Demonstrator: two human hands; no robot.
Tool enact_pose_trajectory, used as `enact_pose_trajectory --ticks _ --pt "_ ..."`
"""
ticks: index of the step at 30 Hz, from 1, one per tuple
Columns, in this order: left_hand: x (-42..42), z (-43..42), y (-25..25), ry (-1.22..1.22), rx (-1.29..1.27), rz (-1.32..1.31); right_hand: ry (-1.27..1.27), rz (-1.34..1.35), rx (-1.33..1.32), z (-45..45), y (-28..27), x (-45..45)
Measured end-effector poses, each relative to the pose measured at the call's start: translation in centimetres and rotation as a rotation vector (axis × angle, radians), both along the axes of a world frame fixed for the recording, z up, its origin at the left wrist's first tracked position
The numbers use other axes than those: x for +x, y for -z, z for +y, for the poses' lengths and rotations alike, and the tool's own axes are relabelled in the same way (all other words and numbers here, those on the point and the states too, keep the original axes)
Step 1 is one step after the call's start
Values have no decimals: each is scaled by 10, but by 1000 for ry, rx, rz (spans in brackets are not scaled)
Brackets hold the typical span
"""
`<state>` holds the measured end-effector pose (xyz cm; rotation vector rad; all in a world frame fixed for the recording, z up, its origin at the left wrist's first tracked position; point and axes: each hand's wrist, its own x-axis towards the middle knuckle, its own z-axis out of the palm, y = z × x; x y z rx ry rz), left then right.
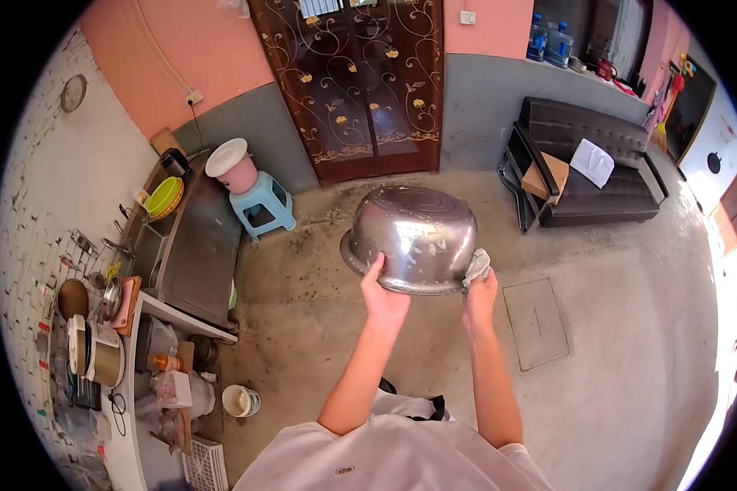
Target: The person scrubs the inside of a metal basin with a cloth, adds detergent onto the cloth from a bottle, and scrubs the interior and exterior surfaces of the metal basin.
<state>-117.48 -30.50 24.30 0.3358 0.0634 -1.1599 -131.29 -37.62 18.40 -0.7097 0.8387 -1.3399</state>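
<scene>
A large shiny metal basin (418,233) is held up in front of me, tilted with its underside showing and whitish spots on its surface. My left hand (383,296) grips the basin's rim at the lower left, thumb on the outer wall. At the lower right of the rim, my right hand (480,296) holds a crumpled pale cloth (477,266) against the basin. The fingers behind the basin are hidden.
Left stand a metal counter with sink (196,245), a yellow-green basket (164,197) and a cluttered shelf. A blue stool (262,203) bears a pink bucket (236,170). A white bucket (241,401) is on the floor. Back right is a dark sofa (598,196).
</scene>
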Motion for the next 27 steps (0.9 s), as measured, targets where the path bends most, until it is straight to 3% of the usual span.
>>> enact_pose_trajectory --ticks 2,7,9,10,12,14,16,18,20,22,27 --pt "5 1 8 -51 -15 -24 18 27 -31 4 -3 33" --pt "69 10 25 -191 29 -111 -203 291 -94 -9 12 92" --pt "96 14 24 -281 101 -151 294 1384 -725 -5 11 122" --pt "107 16 23 -286 98 -148 293 1384 -732 -3 6 139" --pt "129 19 22 -339 112 -155 30 664 -548 9 -11 183" --pt "150 20 21 -379 139 -193 48 696 -635 24 -38 217" --pt "171 24 22 -422 171 -229 -194 794 -858 35 -48 248" --pt "189 30 26 -431 220 -261 -250 819 -965 55 -56 279" --pt "216 38 44 -375 275 -263 -294 843 -1072 62 -52 297" --pt "239 49 40 -451 173 -173 -498 765 -1210 55 -31 304" --pt "272 64 52 -614 220 -109 -443 752 -876 58 -23 332"
